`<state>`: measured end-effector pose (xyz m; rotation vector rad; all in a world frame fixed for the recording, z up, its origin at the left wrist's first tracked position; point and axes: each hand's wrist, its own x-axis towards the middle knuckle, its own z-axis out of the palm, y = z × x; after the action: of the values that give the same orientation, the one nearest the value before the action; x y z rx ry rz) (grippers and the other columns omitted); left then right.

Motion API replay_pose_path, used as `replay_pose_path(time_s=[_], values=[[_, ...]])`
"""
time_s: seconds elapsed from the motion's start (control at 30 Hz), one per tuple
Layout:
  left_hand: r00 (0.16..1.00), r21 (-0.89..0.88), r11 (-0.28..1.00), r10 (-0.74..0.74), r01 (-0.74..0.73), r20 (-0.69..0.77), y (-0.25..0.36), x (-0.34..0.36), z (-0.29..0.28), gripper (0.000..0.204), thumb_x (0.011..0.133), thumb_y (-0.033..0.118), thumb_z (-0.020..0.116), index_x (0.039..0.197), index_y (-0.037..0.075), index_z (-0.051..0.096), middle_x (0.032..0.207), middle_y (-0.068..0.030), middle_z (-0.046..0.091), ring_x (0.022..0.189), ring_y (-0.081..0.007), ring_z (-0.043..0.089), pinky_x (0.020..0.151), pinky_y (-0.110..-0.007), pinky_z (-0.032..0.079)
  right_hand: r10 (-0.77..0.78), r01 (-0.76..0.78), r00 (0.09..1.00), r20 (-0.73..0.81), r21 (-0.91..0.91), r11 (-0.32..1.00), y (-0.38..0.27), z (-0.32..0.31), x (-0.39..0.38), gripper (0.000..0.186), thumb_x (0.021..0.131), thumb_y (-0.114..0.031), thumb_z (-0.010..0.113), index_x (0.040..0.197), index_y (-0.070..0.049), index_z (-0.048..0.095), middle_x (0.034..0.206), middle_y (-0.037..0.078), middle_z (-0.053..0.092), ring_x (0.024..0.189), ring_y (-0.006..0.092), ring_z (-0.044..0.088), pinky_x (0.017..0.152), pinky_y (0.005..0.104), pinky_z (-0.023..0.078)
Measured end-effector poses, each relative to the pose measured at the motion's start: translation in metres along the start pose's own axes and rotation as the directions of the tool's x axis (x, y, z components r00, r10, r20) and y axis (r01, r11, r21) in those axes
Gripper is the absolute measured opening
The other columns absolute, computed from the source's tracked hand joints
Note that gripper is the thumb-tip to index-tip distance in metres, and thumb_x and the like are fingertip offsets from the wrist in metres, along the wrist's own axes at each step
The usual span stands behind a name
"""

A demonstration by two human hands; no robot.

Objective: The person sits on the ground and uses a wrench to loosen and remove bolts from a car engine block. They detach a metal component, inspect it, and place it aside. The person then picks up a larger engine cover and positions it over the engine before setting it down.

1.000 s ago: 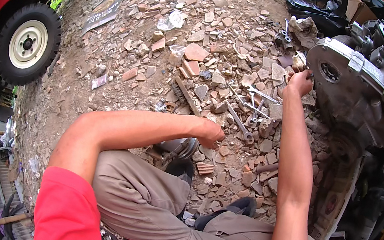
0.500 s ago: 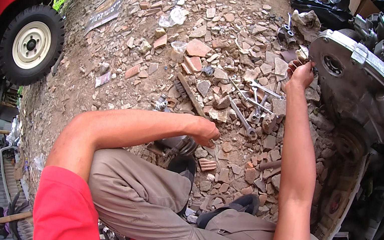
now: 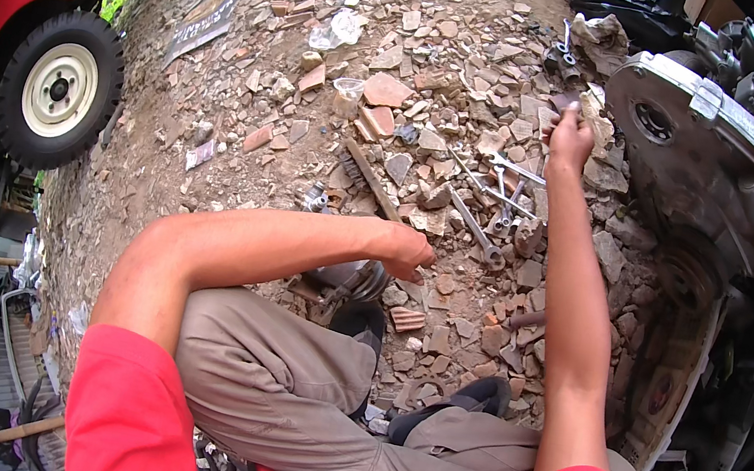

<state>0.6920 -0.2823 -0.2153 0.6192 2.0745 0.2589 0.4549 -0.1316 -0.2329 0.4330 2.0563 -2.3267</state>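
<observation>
My left hand [image 3: 408, 253] hangs loosely with bent fingers, its forearm lying across my raised knee, and nothing shows in it. Below its wrist, a round metal part [image 3: 357, 282] lies partly hidden by the arm. My right arm reaches forward, and the right hand [image 3: 569, 144] is closed, thumb and fingers together, above the rubble. What it pinches, if anything, is too small to make out. A dark brownish piece [image 3: 564, 99] lies just beyond the fingertips. To the right of that hand stands a large engine [image 3: 679, 156], apart from it.
Several wrenches [image 3: 478, 228] lie on the broken tiles, with a wooden-handled wire brush [image 3: 372, 178] to their left. More wrenches [image 3: 564, 45] lie farther off. A clear plastic cup [image 3: 347, 96] sits among the rubble. At left is a red vehicle's wheel [image 3: 60, 90].
My right hand has drawn away from the engine's edge, moving left and slightly back. The left hand has stayed nearly still.
</observation>
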Motion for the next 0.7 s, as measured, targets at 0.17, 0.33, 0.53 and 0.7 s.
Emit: replay_pose_path(time_s=[0.17, 0.33, 0.53, 0.7], values=[[0.997, -0.035, 0.999, -0.039, 0.037, -0.066, -0.007, -0.010, -0.001, 0.046, 0.092, 0.039, 0.060, 0.121, 0.003, 0.059, 0.105, -0.0235, 0.067, 0.102, -0.0404, 0.064, 0.090, -0.048, 0.051, -0.276, 0.521, 0.805, 0.525, -0.404, 0.752, 0.072, 0.041, -0.020, 0.019, 0.086, -0.018, 0.072, 0.096, -0.002, 0.071, 0.084, 0.011, 0.071, 0.073, 0.0187, 0.067, 0.070, 0.0327, 0.053], [0.982, -0.130, 0.985, -0.129, 0.111, -0.141, -0.007, -0.038, -0.007, 0.048, 0.093, 0.039, 0.059, 0.125, 0.004, 0.056, 0.108, -0.0221, 0.067, 0.104, -0.0396, 0.063, 0.092, -0.049, 0.051, -0.316, 0.704, 0.710, 0.629, -0.615, 0.355, 0.112, 0.086, -0.018, 0.028, 0.083, -0.021, 0.072, 0.108, -0.012, 0.068, 0.111, 0.016, 0.060, 0.108, 0.0340, 0.058, 0.090, 0.0467, 0.047], [0.964, -0.250, 0.955, -0.208, 0.162, -0.168, -0.032, -0.067, -0.002, 0.045, 0.093, 0.038, 0.059, 0.121, 0.002, 0.057, 0.111, -0.0209, 0.066, 0.106, -0.0389, 0.063, 0.090, -0.049, 0.051, -0.325, 0.811, 0.562, 0.761, -0.583, 0.037, 0.149, 0.106, -0.005, 0.018, 0.085, -0.013, 0.058, 0.103, -0.010, 0.063, 0.105, 0.013, 0.056, 0.099, 0.0313, 0.056, 0.084, 0.0446, 0.047], [0.958, -0.234, 0.952, -0.236, 0.195, -0.163, -0.049, -0.069, -0.004, 0.042, 0.093, 0.037, 0.060, 0.115, 0.001, 0.058, 0.107, -0.0209, 0.067, 0.104, -0.0396, 0.063, 0.088, -0.050, 0.051, -0.411, 0.701, 0.696, 0.589, -0.682, 0.209, 0.152, 0.111, 0.008, 0.026, 0.089, -0.016, 0.065, 0.111, -0.003, 0.058, 0.109, 0.012, 0.060, 0.102, 0.0285, 0.058, 0.086, 0.0426, 0.046]])
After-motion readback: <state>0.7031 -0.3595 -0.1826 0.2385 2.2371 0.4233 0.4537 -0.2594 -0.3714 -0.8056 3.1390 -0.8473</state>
